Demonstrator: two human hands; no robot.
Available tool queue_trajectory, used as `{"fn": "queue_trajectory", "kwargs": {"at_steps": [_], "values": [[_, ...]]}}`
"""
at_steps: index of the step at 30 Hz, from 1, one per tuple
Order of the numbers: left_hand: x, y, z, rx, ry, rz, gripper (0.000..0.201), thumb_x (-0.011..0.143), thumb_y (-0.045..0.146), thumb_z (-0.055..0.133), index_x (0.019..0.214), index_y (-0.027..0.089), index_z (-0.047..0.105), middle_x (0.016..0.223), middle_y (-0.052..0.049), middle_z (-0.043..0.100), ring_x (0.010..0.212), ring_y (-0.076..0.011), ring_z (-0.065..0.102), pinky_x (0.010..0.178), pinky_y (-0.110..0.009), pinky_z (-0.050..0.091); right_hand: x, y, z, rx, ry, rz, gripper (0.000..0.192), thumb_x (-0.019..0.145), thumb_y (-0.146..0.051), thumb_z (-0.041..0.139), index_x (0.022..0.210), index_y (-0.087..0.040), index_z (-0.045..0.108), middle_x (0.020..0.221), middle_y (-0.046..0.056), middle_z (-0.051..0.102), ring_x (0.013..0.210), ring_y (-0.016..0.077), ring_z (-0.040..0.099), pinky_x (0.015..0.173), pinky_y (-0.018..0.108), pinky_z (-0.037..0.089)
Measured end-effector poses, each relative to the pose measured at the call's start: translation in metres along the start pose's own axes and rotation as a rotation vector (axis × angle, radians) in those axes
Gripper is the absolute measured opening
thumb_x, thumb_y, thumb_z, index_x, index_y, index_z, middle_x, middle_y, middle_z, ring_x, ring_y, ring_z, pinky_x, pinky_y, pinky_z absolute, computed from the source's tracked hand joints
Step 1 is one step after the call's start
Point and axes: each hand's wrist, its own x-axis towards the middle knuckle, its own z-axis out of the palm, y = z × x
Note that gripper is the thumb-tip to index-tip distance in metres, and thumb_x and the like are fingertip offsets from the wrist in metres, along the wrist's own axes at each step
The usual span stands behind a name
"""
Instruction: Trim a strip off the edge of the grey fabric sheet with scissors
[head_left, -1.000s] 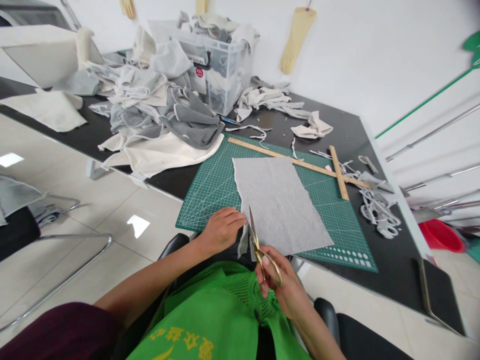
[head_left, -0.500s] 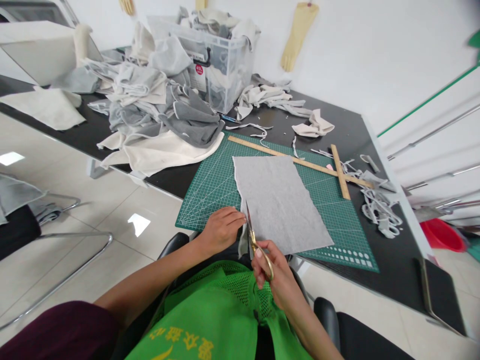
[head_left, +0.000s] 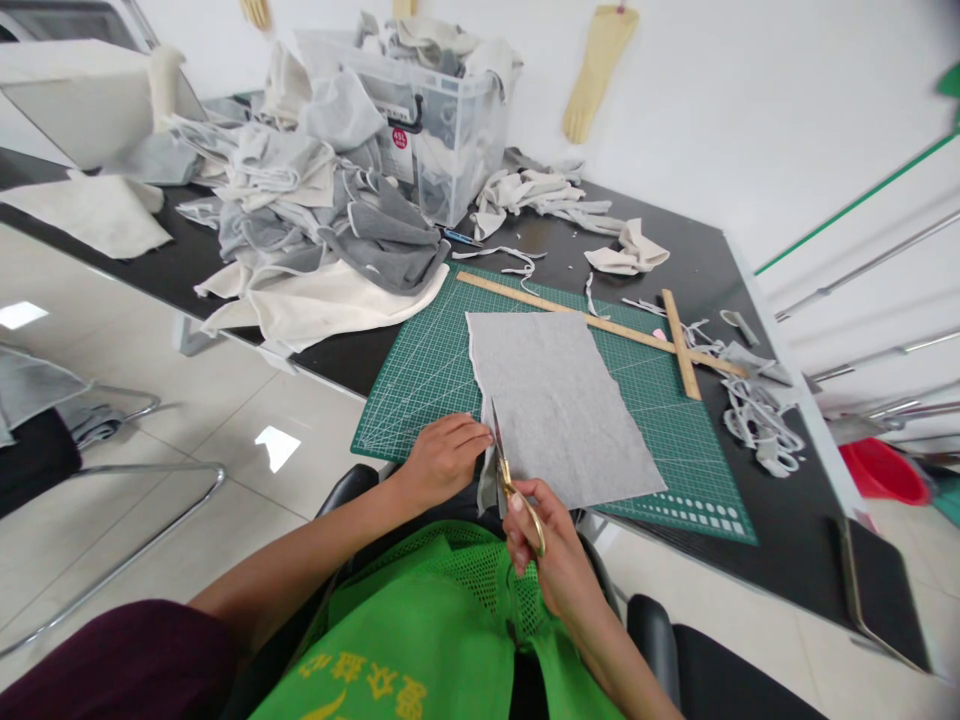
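A grey cloth [head_left: 559,400] lies flat on a green cutting mat [head_left: 405,400], its lower left part reaching the table's near edge. My right hand [head_left: 544,530] is closed around the gold handles of a pair of scissors [head_left: 504,468], whose blades point away from me along the cloth's left edge. Close to the blades, my left hand [head_left: 446,455] pinches the cloth's left edge between thumb and fingers. A narrow strip of that edge hangs down between my two hands.
Wooden rulers [head_left: 555,303] cross the mat's far side. A heap of grey and white cloths [head_left: 300,210] lies left, before a clear plastic box [head_left: 461,140] stuffed with fabric. Fabric strips [head_left: 761,415] are piled right; a phone [head_left: 885,590] sits at the right corner.
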Motion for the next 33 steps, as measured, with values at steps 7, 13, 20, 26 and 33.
{"fn": "queue_trajectory", "kwargs": {"at_steps": [7, 13, 20, 26, 33], "values": [[0.001, 0.001, -0.001, 0.003, 0.015, 0.011, 0.026, 0.092, 0.006, 0.051, 0.102, 0.018, 0.072, 0.103, -0.005, 0.078, 0.097, -0.0194, 0.072, 0.098, -0.040, 0.061, -0.005, 0.002, 0.001, -0.012, 0.000, 0.012, 0.050, 0.087, -0.064, 0.075, 0.104, -0.022, 0.054, 0.062, -0.009, 0.047, 0.043, 0.0049, 0.038, 0.039, 0.015, 0.032], [0.001, 0.001, -0.001, -0.012, -0.007, 0.003, 0.023, 0.096, 0.009, 0.052, 0.101, 0.019, 0.072, 0.104, -0.005, 0.078, 0.096, -0.0183, 0.072, 0.102, -0.040, 0.058, -0.008, 0.002, 0.001, -0.038, -0.031, 0.004, 0.051, 0.090, -0.062, 0.074, 0.109, -0.021, 0.052, 0.060, -0.011, 0.046, 0.041, 0.0045, 0.038, 0.038, 0.015, 0.035], [0.003, 0.002, -0.002, -0.031, 0.002, 0.016, 0.021, 0.092, 0.005, 0.054, 0.099, 0.017, 0.070, 0.101, -0.005, 0.078, 0.094, -0.0188, 0.071, 0.100, -0.040, 0.059, -0.010, 0.003, 0.002, 0.045, -0.014, 0.038, 0.052, 0.087, -0.064, 0.075, 0.104, -0.022, 0.051, 0.059, -0.011, 0.048, 0.041, 0.0049, 0.039, 0.037, 0.014, 0.034], [0.005, 0.002, -0.004, -0.060, 0.005, 0.031, 0.024, 0.091, 0.004, 0.053, 0.102, 0.016, 0.069, 0.102, -0.006, 0.077, 0.104, -0.0213, 0.071, 0.097, -0.039, 0.061, -0.004, -0.005, -0.001, 0.047, -0.016, 0.044, 0.049, 0.087, -0.064, 0.075, 0.099, -0.023, 0.050, 0.058, -0.010, 0.049, 0.040, 0.0047, 0.039, 0.036, 0.014, 0.033], [0.003, 0.002, -0.002, -0.071, 0.017, 0.049, 0.019, 0.093, 0.006, 0.056, 0.105, 0.015, 0.068, 0.104, -0.007, 0.077, 0.102, -0.0212, 0.071, 0.098, -0.039, 0.061, 0.007, -0.003, -0.003, -0.004, -0.050, 0.018, 0.047, 0.089, -0.060, 0.075, 0.101, -0.023, 0.050, 0.058, -0.011, 0.049, 0.042, 0.0051, 0.039, 0.038, 0.014, 0.034]]}}
